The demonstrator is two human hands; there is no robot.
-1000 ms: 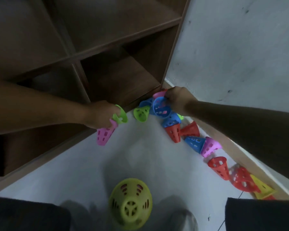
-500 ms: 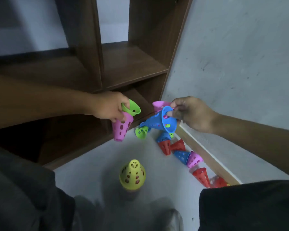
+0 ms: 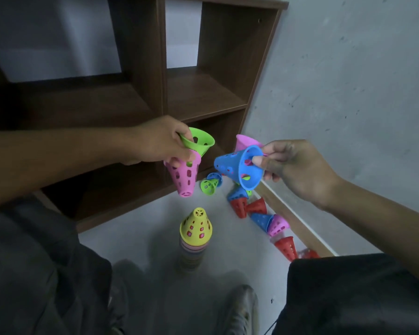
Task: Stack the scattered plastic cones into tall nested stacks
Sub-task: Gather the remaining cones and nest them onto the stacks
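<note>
My left hand [image 3: 159, 141] grips a pink cone [image 3: 185, 175] tip-down with a green cone [image 3: 198, 140] nested in its mouth. My right hand [image 3: 293, 165] pinches the rim of a blue cone [image 3: 235, 165] lying sideways, and a pink cone [image 3: 246, 142] sits behind it in the same hand. On the floor between my knees stands a tall nested stack topped by a yellow cone [image 3: 196, 226]. Several loose cones lie along the wall: a green one [image 3: 209, 186], red ones [image 3: 257, 206], a blue and pink pair [image 3: 270, 222], another red [image 3: 287, 246].
A brown wooden shelf unit [image 3: 160, 68] with open compartments stands ahead and to the left. A grey wall with a wooden skirting [image 3: 295, 223] runs along the right. My knees [image 3: 348, 293] and shoe [image 3: 240, 308] frame the light floor [image 3: 136, 240].
Both hands rose from the floor with their cones and now hold them in the air above the stack. The view tilted up, showing more of the shelf.
</note>
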